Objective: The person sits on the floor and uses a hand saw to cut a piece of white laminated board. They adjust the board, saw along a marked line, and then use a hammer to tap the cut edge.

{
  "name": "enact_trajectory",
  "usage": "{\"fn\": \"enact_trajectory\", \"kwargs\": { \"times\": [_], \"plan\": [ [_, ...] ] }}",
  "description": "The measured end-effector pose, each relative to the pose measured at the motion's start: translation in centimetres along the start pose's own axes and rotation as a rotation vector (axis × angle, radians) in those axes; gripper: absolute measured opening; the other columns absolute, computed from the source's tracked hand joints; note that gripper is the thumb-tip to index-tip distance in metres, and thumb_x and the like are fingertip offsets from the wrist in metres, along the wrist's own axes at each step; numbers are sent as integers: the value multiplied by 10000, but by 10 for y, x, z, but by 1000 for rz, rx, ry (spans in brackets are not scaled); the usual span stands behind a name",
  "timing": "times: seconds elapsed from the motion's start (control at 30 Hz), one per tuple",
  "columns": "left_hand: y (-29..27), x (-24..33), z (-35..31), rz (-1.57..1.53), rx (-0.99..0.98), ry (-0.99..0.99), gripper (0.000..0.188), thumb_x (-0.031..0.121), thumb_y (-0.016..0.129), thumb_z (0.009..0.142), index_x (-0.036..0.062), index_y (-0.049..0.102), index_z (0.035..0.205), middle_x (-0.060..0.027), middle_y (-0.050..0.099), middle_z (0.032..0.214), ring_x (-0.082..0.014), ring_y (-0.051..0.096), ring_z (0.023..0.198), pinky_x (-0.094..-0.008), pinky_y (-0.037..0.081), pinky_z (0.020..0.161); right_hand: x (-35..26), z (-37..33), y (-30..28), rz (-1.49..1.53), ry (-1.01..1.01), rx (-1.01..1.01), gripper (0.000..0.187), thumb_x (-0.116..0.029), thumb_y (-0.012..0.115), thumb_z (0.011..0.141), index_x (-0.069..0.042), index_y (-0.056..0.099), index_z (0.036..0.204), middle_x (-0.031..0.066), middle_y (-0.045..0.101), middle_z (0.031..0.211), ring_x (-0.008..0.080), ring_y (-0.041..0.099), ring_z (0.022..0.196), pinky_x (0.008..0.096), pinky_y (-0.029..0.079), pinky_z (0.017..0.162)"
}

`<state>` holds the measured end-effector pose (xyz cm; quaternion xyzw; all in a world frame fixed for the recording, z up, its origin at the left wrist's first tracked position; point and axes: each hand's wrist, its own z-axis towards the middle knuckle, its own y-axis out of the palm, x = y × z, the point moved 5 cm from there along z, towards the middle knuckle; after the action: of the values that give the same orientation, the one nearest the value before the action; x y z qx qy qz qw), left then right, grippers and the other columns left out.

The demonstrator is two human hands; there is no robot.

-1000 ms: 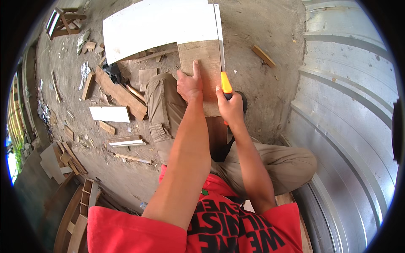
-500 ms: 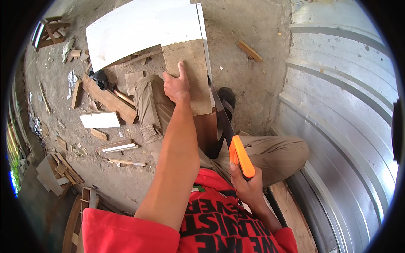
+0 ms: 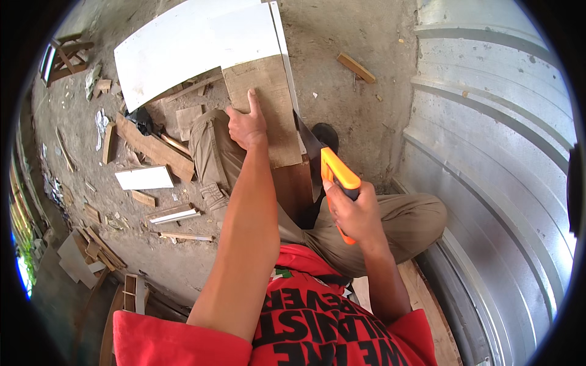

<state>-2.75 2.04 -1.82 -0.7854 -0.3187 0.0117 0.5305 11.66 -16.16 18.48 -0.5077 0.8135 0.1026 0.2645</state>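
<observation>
A brown wooden board (image 3: 274, 116) stretches away in front of my legs, joined at its far part with a wide white panel (image 3: 195, 52). My left hand (image 3: 247, 127) grips the board's left edge, thumb lying on top and the other fingers partly hidden. In my right hand (image 3: 354, 210) is a handsaw (image 3: 310, 143) by its orange and black handle. The blade meets the board along its right side, beside a narrow white strip (image 3: 282, 36). Below the board's near end stands a reddish-brown wooden support (image 3: 293, 186).
Wood offcuts, including a white piece (image 3: 144, 177) and a long plank (image 3: 155, 149), litter the concrete floor on the left. A small block (image 3: 356, 67) lies ahead to the right. Corrugated metal sheeting (image 3: 488, 122) rises on the right; a wooden stool (image 3: 67, 58) stands far left.
My right hand has pushed the saw forward, away from my body, so less blade shows on the near side of the cut. My left hand keeps its hold on the board.
</observation>
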Motion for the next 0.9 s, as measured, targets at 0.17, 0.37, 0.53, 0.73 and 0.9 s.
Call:
{"fn": "enact_trajectory", "kwargs": {
  "times": [0.17, 0.37, 0.53, 0.73, 0.9],
  "plan": [
    [5, 0, -2, 9, 112, 67, 850, 793, 498, 821, -9, 572, 1095, -269, 688, 941, -447, 663, 926, -524, 518, 829, 12, -27, 29, -94, -109, 57, 286, -193, 626, 938, 24, 564, 763, 70, 520, 588, 106, 446, 579, 329, 379, 538],
    [6, -2, -3, 29, 1, 20, 984, 827, 453, 812, -51, 562, 1245, -307, 672, 1059, -475, 636, 1042, -537, 483, 931, 43, 32, 36, -86, -312, 175, 297, -170, 636, 921, 31, 567, 714, 63, 474, 538, 85, 422, 560, 331, 377, 515],
    [6, -1, -4, 53, 133, 68, 912, 822, 463, 811, -32, 586, 1109, -305, 678, 986, -479, 646, 966, -552, 504, 840, 56, 82, 79, -23, -547, 291, 230, -179, 678, 820, 38, 623, 767, 189, 584, 600, 208, 623, 548, 369, 453, 536],
    [6, 2, -3, 47, 157, 55, 944, 833, 430, 818, -40, 583, 1144, -313, 670, 1018, -475, 641, 997, -542, 496, 875, 52, 83, 45, -39, -332, 180, 226, -185, 676, 814, 39, 640, 810, 208, 621, 648, 310, 660, 593, 376, 478, 570],
    [9, 2, -2, 85, 112, 50, 970, 840, 408, 823, -44, 579, 1184, -302, 671, 1043, -467, 638, 1021, -531, 495, 905, 41, -15, 44, -41, -273, 97, 229, -171, 641, 884, 41, 613, 801, 188, 582, 624, 283, 557, 506, 375, 440, 533]
  ]
}}
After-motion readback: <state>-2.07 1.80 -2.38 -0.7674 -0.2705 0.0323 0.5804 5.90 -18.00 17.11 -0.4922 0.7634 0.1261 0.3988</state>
